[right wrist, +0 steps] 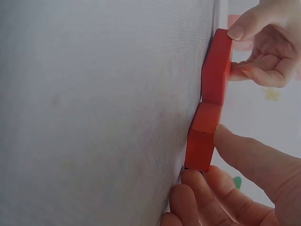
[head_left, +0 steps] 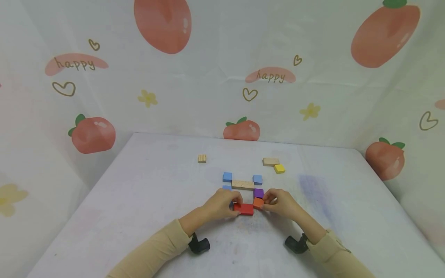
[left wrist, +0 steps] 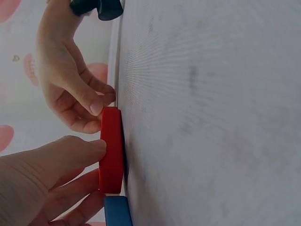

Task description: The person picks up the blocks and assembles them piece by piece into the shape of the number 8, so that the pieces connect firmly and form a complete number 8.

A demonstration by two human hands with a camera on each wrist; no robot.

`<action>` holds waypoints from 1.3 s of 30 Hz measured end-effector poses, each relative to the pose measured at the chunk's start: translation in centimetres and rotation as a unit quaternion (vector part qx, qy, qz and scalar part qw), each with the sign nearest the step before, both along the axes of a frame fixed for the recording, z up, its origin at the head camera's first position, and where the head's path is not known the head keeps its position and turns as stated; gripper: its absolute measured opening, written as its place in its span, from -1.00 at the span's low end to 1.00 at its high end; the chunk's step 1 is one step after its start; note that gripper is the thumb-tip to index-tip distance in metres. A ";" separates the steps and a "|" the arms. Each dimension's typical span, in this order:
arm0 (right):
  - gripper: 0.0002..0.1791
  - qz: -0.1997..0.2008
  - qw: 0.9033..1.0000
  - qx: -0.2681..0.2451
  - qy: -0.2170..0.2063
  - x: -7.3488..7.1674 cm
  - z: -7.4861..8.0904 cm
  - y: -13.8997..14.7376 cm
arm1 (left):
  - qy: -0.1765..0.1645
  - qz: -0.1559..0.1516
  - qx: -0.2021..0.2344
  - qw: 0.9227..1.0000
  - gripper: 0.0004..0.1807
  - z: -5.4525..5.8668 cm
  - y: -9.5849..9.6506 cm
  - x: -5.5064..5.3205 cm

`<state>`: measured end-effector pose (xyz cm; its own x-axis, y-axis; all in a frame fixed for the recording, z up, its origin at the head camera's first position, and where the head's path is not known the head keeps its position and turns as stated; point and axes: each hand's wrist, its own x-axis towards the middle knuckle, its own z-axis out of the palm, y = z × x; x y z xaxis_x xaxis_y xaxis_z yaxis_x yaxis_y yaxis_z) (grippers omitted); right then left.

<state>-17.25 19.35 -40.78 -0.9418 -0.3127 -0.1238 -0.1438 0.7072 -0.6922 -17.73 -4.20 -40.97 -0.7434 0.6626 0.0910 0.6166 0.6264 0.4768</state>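
Observation:
My left hand (head_left: 218,203) holds a red rectangular block (head_left: 246,209) flat on the table, thumb on its near side and fingers behind it. My right hand (head_left: 283,204) pinches an orange block (head_left: 258,203), which sits turned at an angle against the red block's right end. Just behind the orange block is a purple block (head_left: 259,192). A natural wood block (head_left: 242,185) forms the back side of this outline, with a blue block (head_left: 227,177) and another blue block (head_left: 257,180) at its ends. Beside the red block's left end shows a blue block (left wrist: 117,212), mostly covered by my hand in the head view.
Farther back lie a ridged wooden block (head_left: 202,158) on the left, and a plain wooden block (head_left: 270,161) with a yellow block (head_left: 279,168) at its corner on the right. A printed cloth (head_left: 208,77) hangs behind the white table (head_left: 156,166).

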 end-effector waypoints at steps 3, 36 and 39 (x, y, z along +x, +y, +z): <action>-0.77 0.001 1.000 0.001 0.000 0.0 0.0 0.0 | 0.000 -0.004 -0.003 1.000 -0.78 0.0 0.0 0.0; -0.78 0.003 1.000 0.000 0.005 -0.1 0.0 -0.1 | -0.023 0.004 -0.026 0.999 -0.74 0.1 0.1 0.1; -0.78 0.000 1.000 0.003 0.002 -0.1 0.0 -0.1 | -0.022 0.003 -0.025 0.999 -0.74 0.1 0.1 0.0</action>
